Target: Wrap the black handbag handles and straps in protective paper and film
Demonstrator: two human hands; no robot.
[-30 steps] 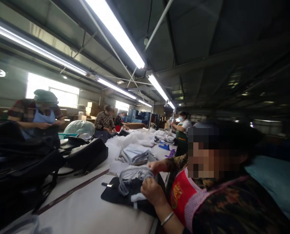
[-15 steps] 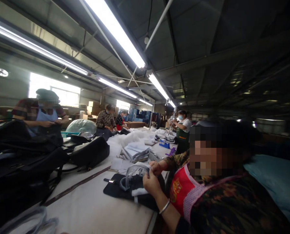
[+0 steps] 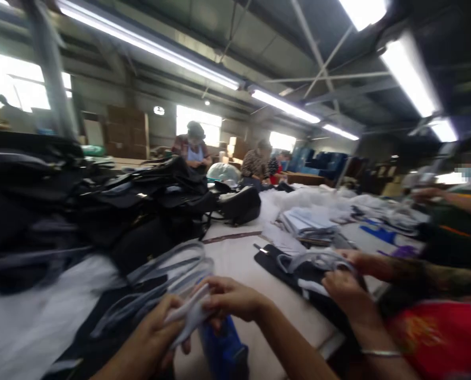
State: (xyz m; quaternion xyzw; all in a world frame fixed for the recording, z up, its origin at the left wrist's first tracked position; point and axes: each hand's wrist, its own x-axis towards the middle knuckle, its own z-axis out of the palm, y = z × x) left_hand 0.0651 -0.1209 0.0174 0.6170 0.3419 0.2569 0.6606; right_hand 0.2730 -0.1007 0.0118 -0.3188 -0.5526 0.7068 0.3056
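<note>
A strip of thin white material (image 3: pixel 188 315) is held between my two hands at the bottom centre. My left hand (image 3: pixel 156 330) has its fingers closed on the strip's left part. From the right, my right hand (image 3: pixel 229 298) pinches the strip near its upper end. Just behind my hands, clear and grey plastic-wrapped straps (image 3: pixel 180 264) lie in loops over a black bag piece (image 3: pixel 101 311). A blue object (image 3: pixel 224 351) is below my right hand, blurred by motion.
Black bags (image 3: pixel 160 211) are piled at the left, beside white sheeting (image 3: pixel 77 306). At the right, a co-worker's hands (image 3: pixel 346 279) handle wrapped straps over a black bag (image 3: pixel 283 264). Papers (image 3: pixel 307 221) and white padding lie farther back. Other people stand around the table.
The view has swung left and down, so the scene has shifted right. Both my hands with the white strip, and the blue object, have come into view.
</note>
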